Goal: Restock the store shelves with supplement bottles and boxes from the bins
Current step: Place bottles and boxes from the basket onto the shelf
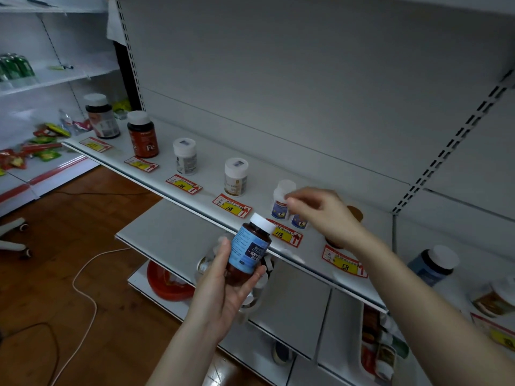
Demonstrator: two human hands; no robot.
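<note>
The left hand (223,288) is at 6 o'clock in the view, palm up. Its thumb and fingers are wrapped around the lower half of a dark amber bottle (249,252) with a blue label and a white screw cap. The amber bottle tilts slightly to 1 o'clock and is held in front of the edge of the long white metal shelf (209,176), not yet on it.

The right hand (323,215) reaches in from 4 o'clock and hovers over the shelf, fingers loosely curled. Its fingertips (291,203) lie against or just in front of a small white bottle (280,201) with a blue-and-white label, which stands on the shelf at 1 o'clock from the amber bottle. It cannot be told whether this hand grips the small white bottle or only touches it.

A row of capped bottles runs along the shelf towards 10 o'clock: a beige-labelled white jar (236,176), a plain white jar (185,157), a red-brown bottle marked "Fe" (143,135) and a dark jar with a white lid (101,115). Red-and-yellow price tags (232,206) sit along the shelf's front lip. A blue jar with a white lid (433,263) stands at 3 o'clock. A round red tub (167,282) sits on the bottom shelf at 7 o'clock.
</note>
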